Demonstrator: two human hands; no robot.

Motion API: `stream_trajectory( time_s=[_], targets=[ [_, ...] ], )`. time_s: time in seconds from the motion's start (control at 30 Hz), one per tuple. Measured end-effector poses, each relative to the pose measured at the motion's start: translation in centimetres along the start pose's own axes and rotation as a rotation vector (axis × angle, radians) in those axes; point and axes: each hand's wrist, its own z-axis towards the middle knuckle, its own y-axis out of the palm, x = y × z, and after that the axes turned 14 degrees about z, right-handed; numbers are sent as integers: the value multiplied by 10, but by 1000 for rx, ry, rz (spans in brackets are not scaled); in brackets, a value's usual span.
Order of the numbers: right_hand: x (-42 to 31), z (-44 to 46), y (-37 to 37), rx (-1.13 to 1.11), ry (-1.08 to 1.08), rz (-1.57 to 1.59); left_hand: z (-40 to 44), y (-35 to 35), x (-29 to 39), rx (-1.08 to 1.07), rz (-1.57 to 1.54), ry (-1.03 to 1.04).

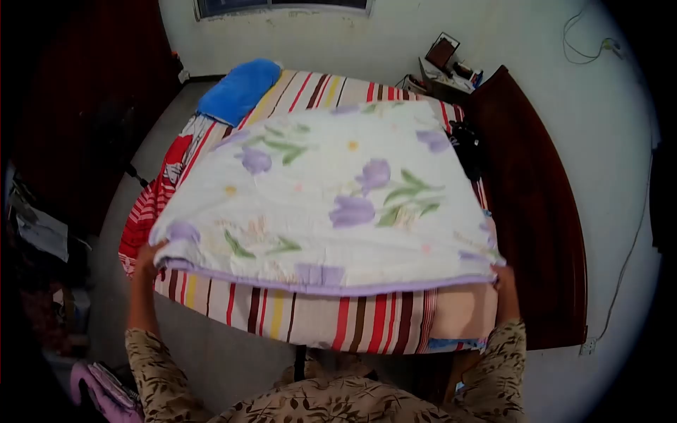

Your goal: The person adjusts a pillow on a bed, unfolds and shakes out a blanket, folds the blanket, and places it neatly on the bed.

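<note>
A white quilt printed with purple tulips and green leaves spreads across the bed, its purple-trimmed near edge pulled taut between my hands. At the quilt's near left corner, my left hand is closed on the edge, where the fabric bunches a little. My right hand grips the near right corner, fingers partly hidden by the cloth. Beneath lies a striped bed sheet in red, brown, yellow and cream, visible along the near side and at the far end.
A blue folded bundle rests on the far left corner, near red patterned cloth hanging over the side. The dark wooden headboard stands at right, with black cloth beside it. Behind is a small cluttered table.
</note>
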Motion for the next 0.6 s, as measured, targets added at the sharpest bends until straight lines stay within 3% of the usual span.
stream_trajectory(
  time_s=[0.03,0.1,0.17,0.2,0.23,0.27,0.3,0.33,0.43,0.5,0.6],
  targets=[
    [27,-28,-3,48,76,44,-2,2,-36,-21,138,-111],
    [76,-81,-6,74,168,122,-25,22,-91,97,48,-177],
    [128,-117,-27,66,241,175,-49,16,-140,52,-1,-144],
    [149,-130,-37,77,296,194,-56,7,-163,57,201,-330],
    [162,-135,-51,54,402,-203,-63,-1,-183,60,406,-513],
    [172,-139,-64,26,499,-598,-82,-5,-191,67,473,-545],
    [173,-163,-68,133,508,-616,-102,-7,-196,71,539,-578],
    [177,-185,-75,242,515,-628,-106,-25,-234,41,588,-526],
    [225,-202,-133,339,472,-374,-126,-103,-354,-129,728,-5],
    [239,-209,-152,318,468,-303,-129,-111,-357,-136,593,-124],
    [231,-174,-147,167,510,-522,-128,-105,-316,-171,972,428]
  ],
)
